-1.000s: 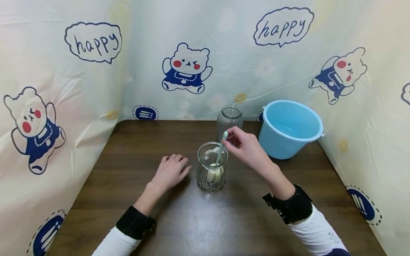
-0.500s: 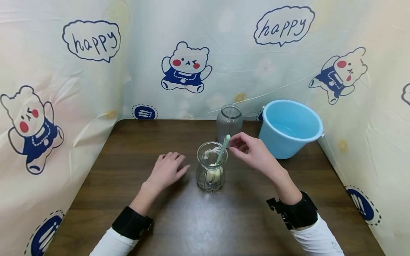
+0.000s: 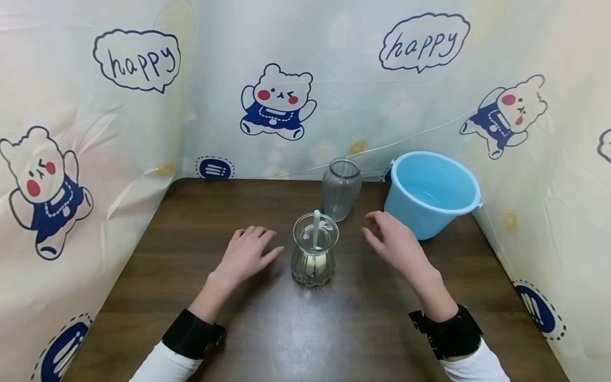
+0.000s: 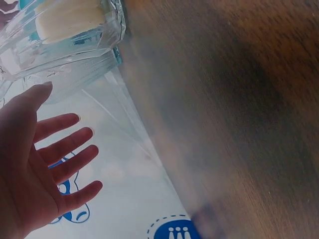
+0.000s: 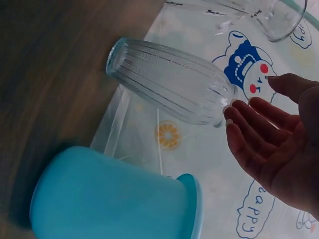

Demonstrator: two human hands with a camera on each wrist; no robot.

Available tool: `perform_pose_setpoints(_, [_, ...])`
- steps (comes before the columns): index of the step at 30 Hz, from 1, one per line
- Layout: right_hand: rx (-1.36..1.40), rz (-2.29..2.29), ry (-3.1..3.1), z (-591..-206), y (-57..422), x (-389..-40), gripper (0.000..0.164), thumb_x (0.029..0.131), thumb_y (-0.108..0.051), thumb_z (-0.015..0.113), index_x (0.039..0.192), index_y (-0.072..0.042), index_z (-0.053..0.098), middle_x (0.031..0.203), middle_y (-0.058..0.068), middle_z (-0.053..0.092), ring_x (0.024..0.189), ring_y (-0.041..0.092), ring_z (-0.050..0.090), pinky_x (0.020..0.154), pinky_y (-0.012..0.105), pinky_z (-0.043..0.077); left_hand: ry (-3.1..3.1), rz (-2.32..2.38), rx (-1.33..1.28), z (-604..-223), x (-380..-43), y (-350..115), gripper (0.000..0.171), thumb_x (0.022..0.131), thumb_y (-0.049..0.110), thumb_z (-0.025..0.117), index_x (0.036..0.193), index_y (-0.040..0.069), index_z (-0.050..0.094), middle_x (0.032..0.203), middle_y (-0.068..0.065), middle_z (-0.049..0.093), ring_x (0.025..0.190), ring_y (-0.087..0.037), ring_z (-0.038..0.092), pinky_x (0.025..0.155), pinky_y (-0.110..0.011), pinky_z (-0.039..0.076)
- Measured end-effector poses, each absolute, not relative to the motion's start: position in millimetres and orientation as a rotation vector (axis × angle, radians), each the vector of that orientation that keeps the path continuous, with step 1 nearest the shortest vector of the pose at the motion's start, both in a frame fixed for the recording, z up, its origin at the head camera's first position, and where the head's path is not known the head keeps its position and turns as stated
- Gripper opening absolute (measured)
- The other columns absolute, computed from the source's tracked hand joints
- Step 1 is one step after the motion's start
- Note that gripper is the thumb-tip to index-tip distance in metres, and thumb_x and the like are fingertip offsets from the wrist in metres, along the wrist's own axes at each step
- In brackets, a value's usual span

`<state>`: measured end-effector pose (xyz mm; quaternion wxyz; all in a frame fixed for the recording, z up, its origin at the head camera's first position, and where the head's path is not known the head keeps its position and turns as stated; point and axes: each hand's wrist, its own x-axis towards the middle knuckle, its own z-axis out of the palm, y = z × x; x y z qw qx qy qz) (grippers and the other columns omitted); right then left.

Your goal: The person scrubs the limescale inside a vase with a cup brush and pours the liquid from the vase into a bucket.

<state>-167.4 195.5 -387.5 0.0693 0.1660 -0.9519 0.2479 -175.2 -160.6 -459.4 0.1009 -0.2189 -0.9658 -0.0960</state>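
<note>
Glass jar, green stick in it, lower end indistinct

Right hand is off the mint stick now, further right and a bit nearer, and the stick's way straighter in the jar.

Left gap: A slim strip of bare tabletop separates your left hand from the front jar.
Right gap: Wider room lies between that jar and your right hand.
Jar mouth: 1 green stick juts upward, obstructing your approach from above.
Back: The rear jar blocks passage just behind; a gap parts it from the blue bucket, barring your back right.
Near side: Open tabletop stretches toward you.
</note>
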Motion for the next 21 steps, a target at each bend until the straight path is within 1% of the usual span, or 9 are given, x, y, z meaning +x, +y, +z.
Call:
perform_pose_setpoints(6, [0.525, 0.723, -2.841, -390.1, 193.7, -167.0, 0.03, 0.101, -0.019, 0.069, 0.125, -0.003, 0.065, 0.118, 0.016, 0.07, 0.105, 0.032, 0.068, 0.09, 0.051, 0.058, -2.855, -0.329, -0.663, -458.7, -173.7, -159.5, 0.046, 0.099, 0.045, 0.07, 0.127, 0.008, 0.071, 0.122, -0.013, 0.07, 0.117, -0.034, 0.063, 0.1, -0.058, 0.047])
perform_pose_setpoints(9, [0.536, 0.736, -2.828, -388.2, 192.4, -167.3, 0.029, 0.101, -0.019, 0.068, 0.125, -0.003, 0.065, 0.119, 0.016, 0.07, 0.106, 0.031, 0.067, 0.091, 0.051, 0.057, -2.85, -0.425, -0.684, -459.1, -173.3, -156.9, 0.049, 0.098, 0.045, 0.071, 0.129, 0.007, 0.07, 0.124, -0.012, 0.07, 0.119, -0.033, 0.062, 0.099, -0.058, 0.049])
perform_pose_setpoints(15, [0.567, 0.759, -2.791, -379.1, 182.7, -167.5, 0.027, 0.101, -0.02, 0.069, 0.123, -0.005, 0.067, 0.114, 0.011, 0.07, 0.104, 0.028, 0.068, 0.088, 0.049, 0.058, -2.823, -0.753, -0.754, -462.1, -171.5, -147.8, 0.065, 0.093, 0.052, 0.075, 0.138, 0.007, 0.064, 0.134, -0.011, 0.065, 0.127, -0.032, 0.059, 0.1, -0.058, 0.051])
perform_pose_setpoints(18, [0.61, 0.781, -2.752, -372.8, 173.8, -168.3, 0.026, 0.101, -0.02, 0.069, 0.122, -0.005, 0.068, 0.113, 0.01, 0.07, 0.104, 0.028, 0.069, 0.087, 0.047, 0.059, -2.812, -0.938, -0.744, -465.0, -171.3, -141.6, 0.075, 0.088, 0.054, 0.079, 0.145, 0.011, 0.057, 0.142, -0.01, 0.059, 0.134, -0.032, 0.054, 0.104, -0.059, 0.049])
perform_pose_setpoints(21, [0.683, 0.812, -2.695, -366.1, 163.9, -169.3, 0.025, 0.101, -0.018, 0.069, 0.122, -0.004, 0.068, 0.112, 0.01, 0.07, 0.104, 0.028, 0.069, 0.086, 0.045, 0.059, -2.769, -1.131, -0.732, -468.9, -172.7, -133.9, 0.083, 0.084, 0.05, 0.085, 0.151, 0.015, 0.051, 0.15, -0.01, 0.051, 0.141, -0.031, 0.048, 0.109, -0.06, 0.044])
